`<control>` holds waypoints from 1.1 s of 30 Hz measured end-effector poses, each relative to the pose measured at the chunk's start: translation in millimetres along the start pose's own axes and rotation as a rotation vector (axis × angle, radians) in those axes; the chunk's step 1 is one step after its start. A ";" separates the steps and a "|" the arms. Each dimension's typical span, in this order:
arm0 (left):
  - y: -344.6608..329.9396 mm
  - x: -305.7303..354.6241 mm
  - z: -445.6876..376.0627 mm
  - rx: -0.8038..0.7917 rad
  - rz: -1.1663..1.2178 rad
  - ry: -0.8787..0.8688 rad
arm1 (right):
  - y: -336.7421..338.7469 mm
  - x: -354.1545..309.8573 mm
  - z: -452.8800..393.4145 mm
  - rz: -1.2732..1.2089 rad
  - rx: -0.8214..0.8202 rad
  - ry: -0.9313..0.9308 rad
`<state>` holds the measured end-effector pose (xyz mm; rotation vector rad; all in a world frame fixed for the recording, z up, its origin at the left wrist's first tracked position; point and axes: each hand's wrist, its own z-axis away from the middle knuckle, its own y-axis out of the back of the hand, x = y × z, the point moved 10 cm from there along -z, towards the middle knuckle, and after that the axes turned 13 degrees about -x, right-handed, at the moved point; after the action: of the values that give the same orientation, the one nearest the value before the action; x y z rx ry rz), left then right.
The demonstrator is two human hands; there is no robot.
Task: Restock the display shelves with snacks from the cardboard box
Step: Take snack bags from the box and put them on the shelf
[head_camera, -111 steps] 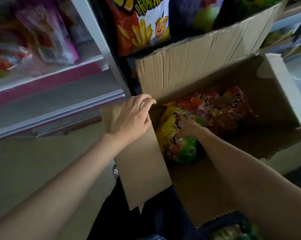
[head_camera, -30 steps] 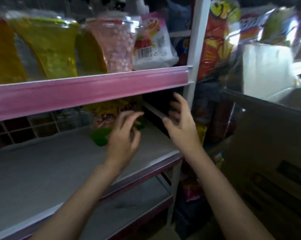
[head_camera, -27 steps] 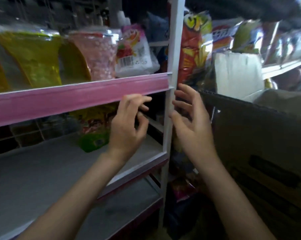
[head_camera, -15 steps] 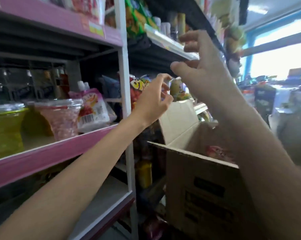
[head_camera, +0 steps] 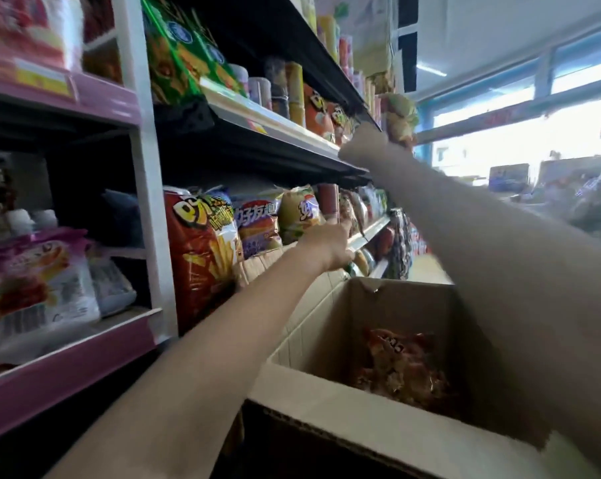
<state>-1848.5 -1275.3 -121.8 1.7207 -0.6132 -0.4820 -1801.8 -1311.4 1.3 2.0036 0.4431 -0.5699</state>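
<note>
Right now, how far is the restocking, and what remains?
Done: not visible in this frame. In hand: the right hand is up at the upper shelf edge by a blurred packet; the left hand reaches the chip-bag row. Left: red snack bags lie in the cardboard box.

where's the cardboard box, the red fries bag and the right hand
cardboard box [head_camera: 326, 397]: head view, on its near front rim.
red fries bag [head_camera: 202, 257]: head view, on the bag's front face, by the fries picture.
right hand [head_camera: 368, 146]: head view, on the back of the raised hand, by the upper shelf edge.
</note>
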 end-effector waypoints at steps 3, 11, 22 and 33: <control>-46.4 -8.3 -14.3 -0.033 0.023 0.030 | -64.2 96.8 -39.8 -0.182 0.047 -0.220; -137.6 -7.1 -60.3 -0.123 0.153 -0.034 | -209.4 333.2 2.9 0.339 -0.612 -0.357; -161.3 -15.2 -79.7 -0.158 0.250 -0.124 | -265.0 396.6 4.3 0.356 -0.673 -0.507; -145.6 -33.7 -67.0 -0.165 0.549 -0.079 | -155.1 273.1 -66.4 0.121 -0.334 -0.337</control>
<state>-1812.3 -1177.9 -248.4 1.3094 -1.0331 -0.2021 -1644.5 -1161.0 -234.6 1.5671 0.1930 -0.6931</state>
